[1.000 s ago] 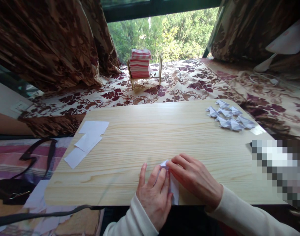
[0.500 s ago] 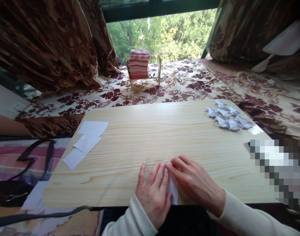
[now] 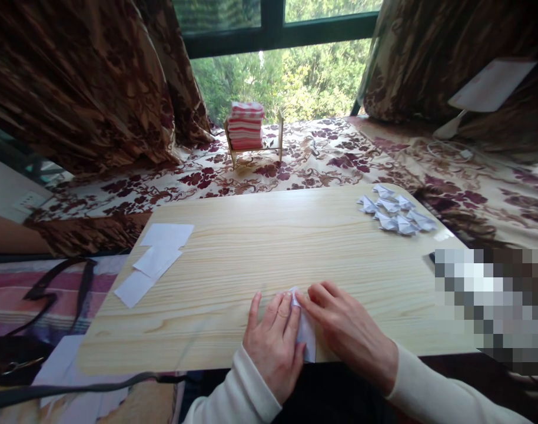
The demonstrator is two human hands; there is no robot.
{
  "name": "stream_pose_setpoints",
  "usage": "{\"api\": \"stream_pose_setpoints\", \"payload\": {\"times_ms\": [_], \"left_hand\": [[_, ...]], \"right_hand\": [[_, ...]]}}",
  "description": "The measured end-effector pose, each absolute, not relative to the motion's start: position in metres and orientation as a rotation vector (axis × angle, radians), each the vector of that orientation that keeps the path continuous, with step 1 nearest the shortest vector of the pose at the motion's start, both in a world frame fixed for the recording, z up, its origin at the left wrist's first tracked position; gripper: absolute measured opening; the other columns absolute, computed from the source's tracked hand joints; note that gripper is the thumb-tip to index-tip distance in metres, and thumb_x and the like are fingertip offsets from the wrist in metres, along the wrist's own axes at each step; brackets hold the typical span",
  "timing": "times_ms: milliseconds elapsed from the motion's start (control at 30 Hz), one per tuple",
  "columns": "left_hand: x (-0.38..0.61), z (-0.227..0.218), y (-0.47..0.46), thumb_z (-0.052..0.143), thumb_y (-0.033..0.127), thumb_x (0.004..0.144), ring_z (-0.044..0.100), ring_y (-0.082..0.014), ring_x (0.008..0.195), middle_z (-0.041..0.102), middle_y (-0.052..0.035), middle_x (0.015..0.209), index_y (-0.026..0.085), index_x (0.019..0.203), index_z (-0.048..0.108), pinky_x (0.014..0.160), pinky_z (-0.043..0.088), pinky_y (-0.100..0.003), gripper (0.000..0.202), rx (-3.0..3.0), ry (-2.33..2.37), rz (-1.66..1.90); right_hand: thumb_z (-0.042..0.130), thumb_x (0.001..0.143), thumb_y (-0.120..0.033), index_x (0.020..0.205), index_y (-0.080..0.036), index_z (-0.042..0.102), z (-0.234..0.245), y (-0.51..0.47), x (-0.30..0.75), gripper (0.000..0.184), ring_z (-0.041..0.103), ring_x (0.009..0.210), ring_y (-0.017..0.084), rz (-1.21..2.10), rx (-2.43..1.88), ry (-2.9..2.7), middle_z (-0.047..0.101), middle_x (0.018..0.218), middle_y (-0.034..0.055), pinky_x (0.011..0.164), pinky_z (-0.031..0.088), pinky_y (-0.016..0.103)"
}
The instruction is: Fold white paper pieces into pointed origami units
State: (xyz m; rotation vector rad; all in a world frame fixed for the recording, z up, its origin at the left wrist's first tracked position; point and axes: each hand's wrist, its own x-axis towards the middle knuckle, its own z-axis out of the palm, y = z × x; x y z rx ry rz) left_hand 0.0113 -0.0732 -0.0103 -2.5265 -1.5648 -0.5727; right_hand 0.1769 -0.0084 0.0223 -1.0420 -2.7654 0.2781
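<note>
A small white paper piece (image 3: 305, 335) lies at the near edge of the light wooden table (image 3: 269, 247), mostly hidden between my two hands. My left hand (image 3: 273, 344) rests flat on its left side, fingers stretched out and pressing down. My right hand (image 3: 346, 330) lies over its right side, fingers extended, fingertips meeting the paper's top corner. Both sleeves are cream coloured.
Flat white paper sheets (image 3: 154, 259) lie at the table's left edge. A heap of several folded paper pieces (image 3: 395, 215) sits at the far right. A small wooden rack with a red-striped stack (image 3: 246, 126) stands on the patterned cloth behind. A black strap (image 3: 52, 288) lies left of the table.
Both hands stay pressed on the paper piece, barely shifting. The camera has tilted up a little, showing more of the window.
</note>
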Motion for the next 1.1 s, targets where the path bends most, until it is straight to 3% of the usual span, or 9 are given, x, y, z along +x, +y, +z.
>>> {"api": "stream_pose_setpoints", "payload": {"times_ms": [133,267,400,567,667,767,867,967,1100], "left_hand": [[0.013,-0.008,-0.073,0.035,0.032,0.085,0.042,-0.027,0.12,0.055,-0.0139,0.124,0.009,0.114,0.056,0.105,0.016,-0.053,0.042,-2.507,-1.565,-0.635],[0.021,0.003,-0.074,0.046,0.038,0.079,0.05,-0.0288,0.108,0.059,-0.015,0.117,0.01,0.108,0.059,0.102,0.025,-0.05,0.043,-2.452,-1.654,-0.58],[0.03,0.013,-0.077,0.053,0.04,0.072,0.054,-0.0299,0.099,0.062,-0.0165,0.109,0.009,0.109,0.059,0.097,0.031,-0.05,0.049,-2.396,-1.697,-0.55],[0.018,0.016,-0.07,0.049,0.027,0.074,0.055,-0.0252,0.092,0.064,-0.0104,0.105,0.015,0.099,0.063,0.093,0.034,-0.048,0.03,-2.5,-1.681,-0.63],[-0.002,0.019,-0.056,0.048,0.02,0.073,0.056,-0.0211,0.089,0.065,-0.0038,0.102,0.021,0.099,0.061,0.091,0.035,-0.046,0.029,-2.674,-1.555,-0.591],[-0.021,0.021,-0.042,0.047,0.017,0.072,0.048,-0.0233,0.11,0.06,-0.0019,0.117,0.023,0.108,0.058,0.1,0.026,-0.048,0.038,-2.826,-1.317,-0.483],[-0.03,0.019,-0.038,0.047,0.016,0.071,0.041,-0.0233,0.119,0.056,-0.0015,0.125,0.022,0.114,0.054,0.105,0.018,-0.049,0.044,-2.873,-1.213,-0.42],[-0.027,0.011,-0.047,0.044,0.016,0.075,0.047,-0.022,0.11,0.06,-0.0038,0.114,0.022,0.113,0.055,0.106,0.018,-0.05,0.041,-2.771,-1.31,-0.518],[-0.013,0.002,-0.069,0.037,0.012,0.078,0.052,-0.0227,0.095,0.061,-0.0091,0.096,0.013,0.111,0.057,0.098,0.032,-0.048,0.039,-2.54,-1.505,-0.644]], "right_hand": [[0.055,0.081,-0.013,0.113,-0.015,0.055,0.02,-0.018,0.179,0.032,0.046,0.08,0.02,0.248,-1.093,-2.751,0.056,0.087,0.0075,0.071,0.043,0.031],[0.049,0.078,-0.002,0.092,-0.02,0.063,0.028,-0.004,0.184,0.027,0.047,0.079,0.019,0.251,-1.196,-2.664,0.056,0.084,0.0049,0.069,0.039,0.03],[0.047,0.075,0.003,0.106,-0.021,0.059,0.033,-0.005,0.184,0.04,0.047,0.082,0.018,0.262,-1.226,-2.575,0.056,0.088,0.0047,0.073,0.037,0.03],[0.055,0.083,-0.015,0.108,-0.023,0.058,0.026,-0.022,0.177,0.026,0.048,0.08,0.019,0.24,-1.196,-2.647,0.056,0.086,0.0048,0.069,0.035,0.031],[0.054,0.084,-0.02,0.107,-0.022,0.058,0.023,-0.02,0.178,0.023,0.047,0.079,0.019,0.167,-1.158,-2.683,0.056,0.087,0.0053,0.068,0.034,0.031],[0.051,0.085,-0.016,0.099,-0.024,0.061,0.026,-0.007,0.185,0.019,0.048,0.079,0.018,0.189,-1.12,-2.697,0.056,0.085,0.004,0.068,0.034,0.03],[0.046,0.081,-0.005,0.102,-0.023,0.061,0.035,0.006,0.192,0.031,0.049,0.082,0.018,0.205,-1.19,-2.629,0.056,0.086,0.0041,0.072,0.036,0.029],[0.041,0.078,0.001,0.111,-0.021,0.057,0.045,0.005,0.194,0.042,0.049,0.086,0.018,0.236,-1.253,-2.498,0.057,0.091,0.0053,0.077,0.038,0.029],[0.042,0.078,0.0,0.114,-0.02,0.054,0.043,-0.019,0.187,0.042,0.048,0.086,0.018,0.396,-1.18,-2.473,0.055,0.094,0.0055,0.076,0.04,0.03]]}}
